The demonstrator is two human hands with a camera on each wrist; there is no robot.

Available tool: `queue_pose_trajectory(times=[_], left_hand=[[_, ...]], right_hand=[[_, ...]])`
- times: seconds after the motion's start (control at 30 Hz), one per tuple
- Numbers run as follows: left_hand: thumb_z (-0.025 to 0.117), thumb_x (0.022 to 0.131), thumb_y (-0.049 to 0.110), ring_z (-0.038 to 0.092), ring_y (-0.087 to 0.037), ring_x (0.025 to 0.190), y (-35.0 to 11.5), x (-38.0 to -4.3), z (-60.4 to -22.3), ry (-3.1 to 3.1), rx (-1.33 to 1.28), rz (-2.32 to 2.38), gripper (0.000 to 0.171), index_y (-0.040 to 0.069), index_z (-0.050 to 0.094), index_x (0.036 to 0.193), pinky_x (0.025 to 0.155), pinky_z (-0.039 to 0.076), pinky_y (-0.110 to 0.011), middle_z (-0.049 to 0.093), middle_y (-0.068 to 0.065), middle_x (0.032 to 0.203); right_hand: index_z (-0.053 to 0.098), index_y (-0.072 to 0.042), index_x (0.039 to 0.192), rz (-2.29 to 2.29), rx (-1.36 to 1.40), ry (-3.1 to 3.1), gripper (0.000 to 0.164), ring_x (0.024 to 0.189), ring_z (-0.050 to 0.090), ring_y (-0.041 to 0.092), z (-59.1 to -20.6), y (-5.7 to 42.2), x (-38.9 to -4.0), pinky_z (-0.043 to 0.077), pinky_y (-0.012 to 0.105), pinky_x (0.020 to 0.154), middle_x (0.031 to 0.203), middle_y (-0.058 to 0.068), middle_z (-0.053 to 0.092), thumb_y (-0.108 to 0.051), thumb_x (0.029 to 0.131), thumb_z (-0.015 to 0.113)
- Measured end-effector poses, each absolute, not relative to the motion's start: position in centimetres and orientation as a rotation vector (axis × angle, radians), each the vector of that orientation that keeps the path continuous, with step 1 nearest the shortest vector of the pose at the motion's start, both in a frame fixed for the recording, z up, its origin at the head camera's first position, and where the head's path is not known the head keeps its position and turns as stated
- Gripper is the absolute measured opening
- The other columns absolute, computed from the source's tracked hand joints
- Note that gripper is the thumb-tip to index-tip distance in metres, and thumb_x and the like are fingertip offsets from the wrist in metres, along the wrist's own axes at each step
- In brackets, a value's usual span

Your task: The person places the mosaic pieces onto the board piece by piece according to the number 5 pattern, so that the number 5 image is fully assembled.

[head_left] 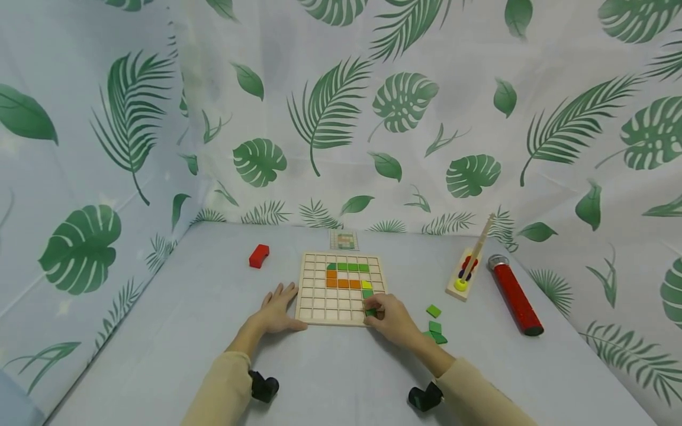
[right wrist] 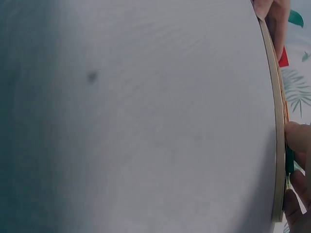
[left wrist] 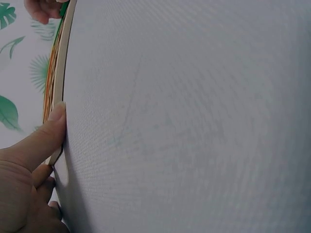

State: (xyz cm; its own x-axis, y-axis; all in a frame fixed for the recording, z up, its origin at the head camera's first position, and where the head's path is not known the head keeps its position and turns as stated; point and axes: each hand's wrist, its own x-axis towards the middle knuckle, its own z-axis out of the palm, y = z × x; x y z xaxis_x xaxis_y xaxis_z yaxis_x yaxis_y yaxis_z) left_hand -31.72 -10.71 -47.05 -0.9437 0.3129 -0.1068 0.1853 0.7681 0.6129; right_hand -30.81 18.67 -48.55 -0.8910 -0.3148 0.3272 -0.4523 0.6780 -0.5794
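Note:
A wooden grid board [head_left: 330, 323] lies flat on the table. Orange, green and yellow tiles sit in some of its cells. At the board's near left corner is my left hand [head_left: 275, 313], fingers spread, its thumb touching the front edge in the left wrist view. Over the near right corner, my right hand [head_left: 393, 319] pinches a green tile [right wrist: 289, 160] between thumb and fingers. The fingers partly hide that tile, and I cannot tell whether it lies flat in a cell. Several loose green tiles [head_left: 435, 326] rest to the right of this hand.
Behind the board lies a small pattern card [head_left: 344, 239]. A red block [head_left: 259, 256] is at the back left. To the right stand a wooden peg toy [head_left: 457, 288] with coloured beads and a red tube [head_left: 515, 296]. Leaf-print cloth [head_left: 341, 118] hangs behind the table.

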Motion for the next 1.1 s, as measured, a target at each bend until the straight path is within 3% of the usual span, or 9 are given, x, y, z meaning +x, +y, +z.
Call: queue_pose_trajectory(times=[0.47, 1.1], left_hand=[[0.079, 0.074, 0.034, 0.005, -0.034, 0.142, -10.73, -31.96, -47.25, 2.767, 0.383, 0.904, 0.094, 0.002, 0.028, 0.147, 0.113, 0.001, -0.05, 0.021, -0.015, 0.154], [0.079, 0.074, 0.035, 0.004, -0.033, 0.143, -10.81, -32.15, -47.53, 2.765, 0.386, 0.902, 0.094, 0.004, 0.028, 0.148, 0.113, 0.0, -0.05, 0.021, -0.015, 0.154]], right_hand=[[0.064, -0.007, 0.108, 1.067, 0.603, -2.688, 0.037, 0.086, 0.058, 0.013, -48.4, 19.12, -30.75, 0.052, 0.028, 0.074, 0.092, -0.002, 0.062, -0.004, 0.074, 0.079], [0.064, -0.004, 0.106, 1.105, 0.587, -2.677, 0.029, 0.081, 0.058, 0.012, -48.17, 18.75, -30.69, 0.052, 0.026, 0.07, 0.09, 0.0, 0.061, -0.003, 0.078, 0.074]])
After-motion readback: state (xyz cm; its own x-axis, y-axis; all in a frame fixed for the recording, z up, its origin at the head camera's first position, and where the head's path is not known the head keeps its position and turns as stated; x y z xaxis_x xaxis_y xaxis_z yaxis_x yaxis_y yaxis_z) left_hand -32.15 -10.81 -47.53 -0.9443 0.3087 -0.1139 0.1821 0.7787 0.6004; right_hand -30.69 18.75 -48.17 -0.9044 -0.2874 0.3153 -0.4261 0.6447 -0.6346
